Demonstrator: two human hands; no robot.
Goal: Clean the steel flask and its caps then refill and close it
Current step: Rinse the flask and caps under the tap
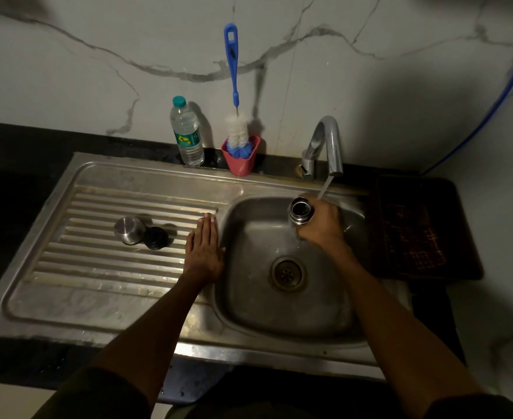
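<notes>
right hand point(320, 223): fingers wrapped round shiny open-mouthed cylindrical steel flask point(300, 213) under the tap
left hand point(204, 247): fingers straight, together, flat on ribbed steel drainboard point(98, 237)

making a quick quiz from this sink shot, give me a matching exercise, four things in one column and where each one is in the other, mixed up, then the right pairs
Things
1. steel flask
2. bottle brush
3. steel cap
4. plastic water bottle

Places
A. on the ridged draining board
B. standing in the pink cup
C. on the counter by the wall, left of the pink cup
D. held in the right hand over the sink basin

Pairs: 1-D, 2-B, 3-A, 4-C
</notes>
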